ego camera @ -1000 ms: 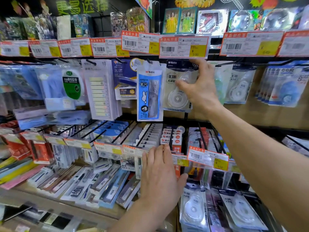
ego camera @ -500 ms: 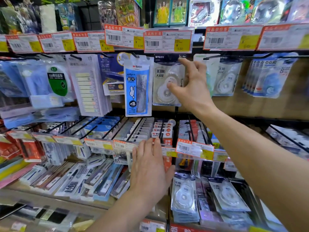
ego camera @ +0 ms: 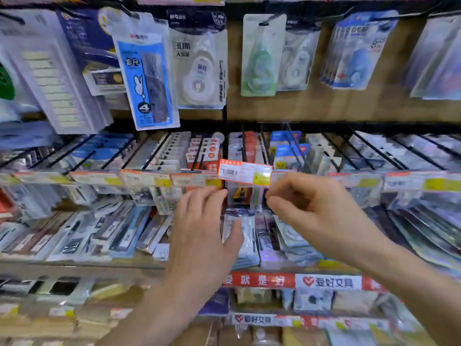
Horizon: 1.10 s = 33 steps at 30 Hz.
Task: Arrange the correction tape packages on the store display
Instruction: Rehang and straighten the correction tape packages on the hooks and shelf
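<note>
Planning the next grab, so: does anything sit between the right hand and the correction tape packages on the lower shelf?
Nothing visible does. The right hand hovers just right of the correction tape packages; the left hand has its thumb across their left edge, and the orange price tag hangs above.

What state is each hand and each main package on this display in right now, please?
lower correction tape stack: lying on the bottom shelf.
left hand: fingers straight, thumb over that stack.
right hand: fingers curled, nothing visible in them.
white correction tape package: hanging on its peg.
green correction tape package: hanging on its peg.
blue ruler package: hanging, tilted.
price tag: standing higher than its neighbours.
</note>
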Tool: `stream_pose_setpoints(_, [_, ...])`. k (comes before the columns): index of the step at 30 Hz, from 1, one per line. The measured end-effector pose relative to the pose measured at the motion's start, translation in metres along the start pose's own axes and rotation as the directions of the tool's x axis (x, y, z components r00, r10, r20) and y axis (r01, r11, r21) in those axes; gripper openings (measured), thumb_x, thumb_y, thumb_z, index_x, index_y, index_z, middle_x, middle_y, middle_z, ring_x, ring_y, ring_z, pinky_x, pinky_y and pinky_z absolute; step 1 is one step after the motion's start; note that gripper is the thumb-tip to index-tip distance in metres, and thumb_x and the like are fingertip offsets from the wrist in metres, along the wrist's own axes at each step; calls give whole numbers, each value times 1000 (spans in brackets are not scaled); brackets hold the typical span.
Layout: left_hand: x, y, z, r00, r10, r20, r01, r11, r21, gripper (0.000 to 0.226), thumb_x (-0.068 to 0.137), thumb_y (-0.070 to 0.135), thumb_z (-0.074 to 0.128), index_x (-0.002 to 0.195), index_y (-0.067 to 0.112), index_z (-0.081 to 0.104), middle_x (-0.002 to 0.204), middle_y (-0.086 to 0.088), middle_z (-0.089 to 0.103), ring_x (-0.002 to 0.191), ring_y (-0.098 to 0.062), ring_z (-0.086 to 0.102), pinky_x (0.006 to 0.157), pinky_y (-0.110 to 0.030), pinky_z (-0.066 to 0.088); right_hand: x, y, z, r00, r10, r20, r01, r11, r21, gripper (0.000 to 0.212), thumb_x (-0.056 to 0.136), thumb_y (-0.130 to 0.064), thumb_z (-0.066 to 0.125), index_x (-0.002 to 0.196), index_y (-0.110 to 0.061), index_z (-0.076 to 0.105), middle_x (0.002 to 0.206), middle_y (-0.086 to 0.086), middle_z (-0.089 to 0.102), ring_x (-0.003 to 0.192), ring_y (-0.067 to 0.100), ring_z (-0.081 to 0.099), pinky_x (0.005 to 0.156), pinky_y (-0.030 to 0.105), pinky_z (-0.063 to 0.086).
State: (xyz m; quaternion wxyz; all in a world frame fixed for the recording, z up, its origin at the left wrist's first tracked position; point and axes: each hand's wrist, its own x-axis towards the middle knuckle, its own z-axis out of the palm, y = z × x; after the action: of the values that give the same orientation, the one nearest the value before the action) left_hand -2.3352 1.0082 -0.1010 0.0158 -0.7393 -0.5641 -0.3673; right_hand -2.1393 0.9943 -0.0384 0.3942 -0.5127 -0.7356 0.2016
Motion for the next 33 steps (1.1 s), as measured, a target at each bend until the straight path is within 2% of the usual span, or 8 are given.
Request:
stream_pose_setpoints(2, [-13, 0, 17, 998, -27, 63, 29, 999, -23, 50, 88, 40, 62, 132, 17, 55, 128, 5, 50, 124, -17, 39, 108, -36, 37, -22, 29, 8, 987, 147, 65, -143, 988, -57, 13, 91, -19, 72, 80, -25, 70, 71, -12, 68, 62, 6, 58, 60, 23, 46])
stream_pose_setpoints(5, [-23, -2, 45, 962, -104, 251, 108, 994, -2, 53, 91, 43, 57, 137, 19, 49, 130, 6, 48, 124, -15, 36, 107, -32, 35, -38, 82, 24, 912, 396, 110, -367, 905, -217, 10, 91, -24, 70, 80, -25, 70, 73, -10, 70, 67, 8, 63, 69, 35, 54])
stream_pose_setpoints(9, [-22, -11, 86, 877, -207, 434, 162, 977, 138, 64, 93, 48, 52, 147, 17, 38, 142, -2, 42, 131, -23, 36, 112, -36, 34, -31, 131, 41, 832, 553, 50, -490, 773, -403, 12, 94, -31, 64, 103, -24, 69, 95, -3, 74, 91, 23, 68, 73, 32, 50])
stream_pose_setpoints(12, [-7, -13, 115, 838, -259, 481, 170, 960, 221, 61, 92, 50, 54, 140, 15, 42, 137, -9, 46, 125, -29, 39, 106, -40, 38, -10, 151, 50, 818, 576, -11, -507, 711, -488, 34, 95, -33, 60, 126, -19, 64, 126, 11, 65, 119, 32, 59, 93, 36, 48])
stream_pose_setpoints(15, [12, -10, 140, 807, -326, 492, 226, 941, 253, 64, 88, 55, 58, 137, 15, 45, 139, -13, 45, 126, -34, 41, 101, -45, 41, 11, 166, 59, 798, 603, -17, -509, 658, -555, 47, 97, -41, 59, 135, -12, 55, 135, 20, 54, 128, 39, 50, 105, 40, 42])
stream_pose_setpoints(21, [17, -13, 169, 698, -476, 535, 352, 879, 323, 81, 83, 64, 62, 142, 15, 34, 144, -20, 36, 132, -40, 36, 96, -48, 45, 37, 184, 80, 727, 686, -40, -597, 602, -530, 64, 91, -57, 64, 134, -13, 45, 138, 19, 47, 132, 41, 45, 104, 45, 44])
stream_pose_setpoints(27, [13, -26, 180, 676, -508, 533, 411, 861, 300, 83, 80, 59, 68, 139, 12, 32, 141, -23, 40, 127, -41, 43, 96, -46, 46, 37, 199, 91, 674, 738, -34, -629, 549, -551, 64, 87, -56, 69, 129, -16, 41, 135, 14, 44, 118, 40, 55, 95, 46, 49])
stream_pose_setpoints(33, [12, -24, 176, 711, -476, 518, 386, 880, 278, 83, 79, 52, 70, 140, 10, 32, 139, -20, 40, 129, -36, 39, 93, -43, 47, 27, 203, 93, 722, 687, -80, -620, 592, -514, 63, 89, -52, 69, 129, -13, 39, 135, 21, 44, 124, 41, 46, 96, 47, 46])
